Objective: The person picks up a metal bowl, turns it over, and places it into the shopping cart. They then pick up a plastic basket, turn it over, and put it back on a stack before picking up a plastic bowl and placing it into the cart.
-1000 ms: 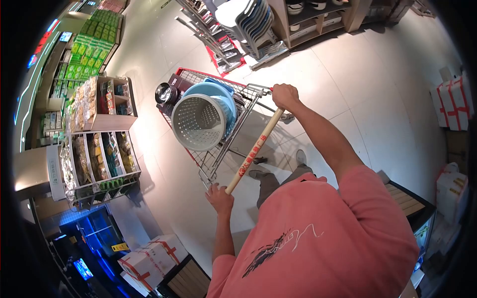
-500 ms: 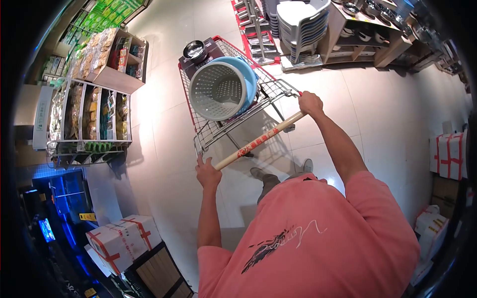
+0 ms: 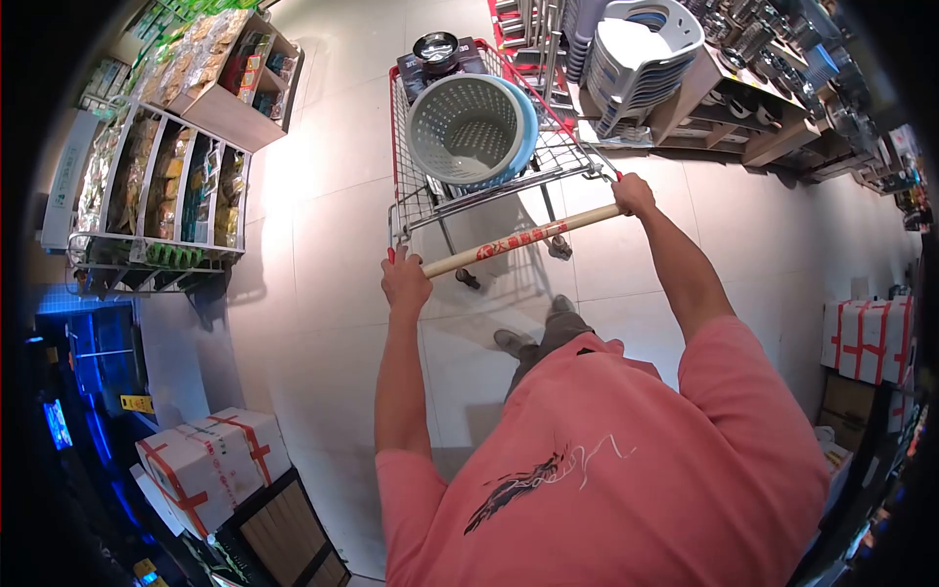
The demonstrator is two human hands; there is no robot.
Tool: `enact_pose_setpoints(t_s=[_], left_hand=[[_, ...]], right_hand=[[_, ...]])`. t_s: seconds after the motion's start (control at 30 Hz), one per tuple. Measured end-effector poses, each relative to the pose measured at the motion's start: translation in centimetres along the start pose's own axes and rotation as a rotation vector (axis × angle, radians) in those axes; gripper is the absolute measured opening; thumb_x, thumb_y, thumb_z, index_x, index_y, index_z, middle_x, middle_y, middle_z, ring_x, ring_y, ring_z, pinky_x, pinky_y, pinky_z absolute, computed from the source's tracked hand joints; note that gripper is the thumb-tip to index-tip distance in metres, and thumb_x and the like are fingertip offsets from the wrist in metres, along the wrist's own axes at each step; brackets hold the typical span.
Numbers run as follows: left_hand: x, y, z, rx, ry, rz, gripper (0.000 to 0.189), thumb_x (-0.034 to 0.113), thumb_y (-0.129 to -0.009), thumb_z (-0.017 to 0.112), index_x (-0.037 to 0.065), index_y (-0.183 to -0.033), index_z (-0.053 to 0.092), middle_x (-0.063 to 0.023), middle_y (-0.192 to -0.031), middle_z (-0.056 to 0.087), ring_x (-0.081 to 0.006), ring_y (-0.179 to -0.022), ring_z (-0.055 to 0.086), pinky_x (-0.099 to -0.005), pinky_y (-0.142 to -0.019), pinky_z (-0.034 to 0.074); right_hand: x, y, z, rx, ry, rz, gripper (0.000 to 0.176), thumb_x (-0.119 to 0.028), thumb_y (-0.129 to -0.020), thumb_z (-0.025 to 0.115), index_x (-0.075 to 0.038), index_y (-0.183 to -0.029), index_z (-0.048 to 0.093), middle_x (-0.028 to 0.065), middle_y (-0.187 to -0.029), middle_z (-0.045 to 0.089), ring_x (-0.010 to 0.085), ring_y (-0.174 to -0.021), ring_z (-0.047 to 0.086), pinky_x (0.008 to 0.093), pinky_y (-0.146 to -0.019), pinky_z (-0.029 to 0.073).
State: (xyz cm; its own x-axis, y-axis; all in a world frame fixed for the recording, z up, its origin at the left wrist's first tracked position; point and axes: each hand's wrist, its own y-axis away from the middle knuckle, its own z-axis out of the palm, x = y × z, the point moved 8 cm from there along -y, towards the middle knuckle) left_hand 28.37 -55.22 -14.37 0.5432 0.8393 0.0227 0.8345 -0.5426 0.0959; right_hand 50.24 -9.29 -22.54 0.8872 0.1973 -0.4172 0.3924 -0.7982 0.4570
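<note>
My left hand point(image 3: 406, 281) is closed round the left end of the cart's pale handle bar point(image 3: 523, 240), which has red lettering. At the bar's right end, my right hand point(image 3: 635, 195) grips it too. In front of the bar stands the wire shopping cart point(image 3: 403, 147) with red edges. A grey perforated basket point(image 3: 466, 130) lies in it, tilted with its opening up, and a blue basin point(image 3: 529, 127) shows behind its right side. Toward the cart's front, a black bowl point(image 3: 435, 49) rests on a dark box point(image 3: 468, 57).
Snack shelves point(image 3: 186, 186) stand on the left. Stacked plastic stools point(image 3: 641, 59) and a wooden shelf of metal pans point(image 3: 729, 98) are at the upper right. Taped white boxes sit at the lower left point(image 3: 213, 465) and right point(image 3: 866, 338).
The cart has turned clockwise, and its basket and handle now sit higher in view. My feet have shifted. Both hands still hold the bar.
</note>
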Motion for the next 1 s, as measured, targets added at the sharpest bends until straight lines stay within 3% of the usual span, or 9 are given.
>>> enact_pose_setpoints(t_s=[0.07,0.13,0.33,0.43,0.5,0.7,0.77,0.8,1.0], left_hand=[[-1.3,-3.2,-0.9,-0.010,-0.030,0.027,0.024,0.007,-0.076,0.070,0.011,-0.100,0.073,-0.0030,-0.127,0.059,-0.0338,-0.109,0.055,-0.0430,-0.086,0.055],[-2.5,-6.1,-0.6,-0.219,-0.069,-0.037,0.025,0.008,-0.076,0.069,0.011,-0.101,0.075,-0.0054,-0.117,0.065,-0.0328,-0.110,0.056,-0.0440,-0.088,0.055],[-4.8,-12.9,-2.0,-0.205,-0.150,0.025,0.016,0.012,-0.079,0.067,0.001,-0.090,0.073,-0.0160,-0.097,0.068,-0.0328,-0.101,0.059,-0.0427,-0.081,0.057],[-5.1,-16.1,-3.3,-0.210,-0.186,0.027,0.016,0.011,-0.079,0.065,0.001,-0.088,0.073,-0.0151,-0.093,0.069,-0.0326,-0.098,0.060,-0.0424,-0.080,0.057],[-5.0,-18.4,-3.5,-0.204,-0.214,0.041,0.017,0.012,-0.079,0.065,0.002,-0.089,0.074,-0.0145,-0.091,0.069,-0.0330,-0.096,0.062,-0.0425,-0.080,0.057],[-7.5,-28.4,-4.9,-0.254,-0.214,0.033,0.020,0.014,-0.078,0.064,0.004,-0.092,0.075,-0.0162,-0.094,0.071,-0.0353,-0.096,0.066,-0.0435,-0.080,0.058],[-7.5,-30.9,-5.3,-0.249,-0.259,0.048,0.020,0.014,-0.078,0.064,0.004,-0.092,0.075,-0.0173,-0.095,0.072,-0.0361,-0.093,0.068,-0.0438,-0.081,0.058],[-7.7,-32.4,-5.3,-0.224,-0.257,0.060,0.021,0.015,-0.078,0.063,0.004,-0.091,0.075,-0.0180,-0.094,0.072,-0.0361,-0.092,0.069,-0.0439,-0.080,0.058],[-7.9,-39.3,-6.3,-0.256,-0.302,0.096,0.022,0.015,-0.078,0.061,0.004,-0.093,0.074,-0.0190,-0.092,0.072,-0.0365,-0.090,0.070,-0.0444,-0.077,0.059]], right_hand=[[-2.2,-1.7,0.7,-0.070,-0.043,0.046,0.033,-0.025,-0.086,0.055,0.001,-0.101,0.069,0.0197,-0.089,0.072,0.0318,-0.070,0.071,0.0405,-0.067,0.057],[-4.0,-4.2,1.8,-0.067,-0.031,0.000,0.033,-0.023,-0.085,0.054,0.002,-0.100,0.069,0.0199,-0.089,0.072,0.0314,-0.070,0.071,0.0405,-0.067,0.057],[-8.9,-5.5,0.8,-0.016,-0.017,0.030,0.031,-0.019,-0.085,0.053,0.002,-0.100,0.071,0.0209,-0.090,0.072,0.0314,-0.074,0.072,0.0410,-0.068,0.057],[-11.4,-7.3,0.7,-0.039,-0.012,0.024,0.031,-0.016,-0.084,0.053,0.001,-0.103,0.071,0.0199,-0.093,0.073,0.0306,-0.078,0.073,0.0407,-0.069,0.057],[-12.2,-10.3,1.2,0.062,-0.065,-0.020,0.033,-0.022,-0.084,0.054,0.006,-0.088,0.069,0.0242,-0.079,0.069,0.0354,-0.066,0.070,0.0440,-0.062,0.057],[-20.3,-12.8,-1.5,0.072,-0.081,0.030,0.035,-0.022,-0.085,0.054,0.003,-0.102,0.070,0.0234,-0.098,0.071,0.0352,-0.083,0.071,0.0442,-0.072,0.057],[-21.9,-14.6,-1.6,0.045,-0.040,0.049,0.034,-0.018,-0.084,0.055,-0.004,-0.110,0.071,0.0194,-0.118,0.068,0.0329,-0.111,0.066,0.0421,-0.090,0.053],[-22.8,-15.2,-1.7,-0.006,-0.053,0.066,0.034,-0.018,-0.084,0.055,-0.004,-0.110,0.071,0.0190,-0.120,0.068,0.0337,-0.114,0.064,0.0423,-0.093,0.052],[-27.8,-19.0,-3.6,-0.044,-0.083,0.114,0.034,-0.016,-0.079,0.060,-0.006,-0.110,0.072,0.0186,-0.118,0.068,0.0341,-0.113,0.065,0.0419,-0.093,0.051]])
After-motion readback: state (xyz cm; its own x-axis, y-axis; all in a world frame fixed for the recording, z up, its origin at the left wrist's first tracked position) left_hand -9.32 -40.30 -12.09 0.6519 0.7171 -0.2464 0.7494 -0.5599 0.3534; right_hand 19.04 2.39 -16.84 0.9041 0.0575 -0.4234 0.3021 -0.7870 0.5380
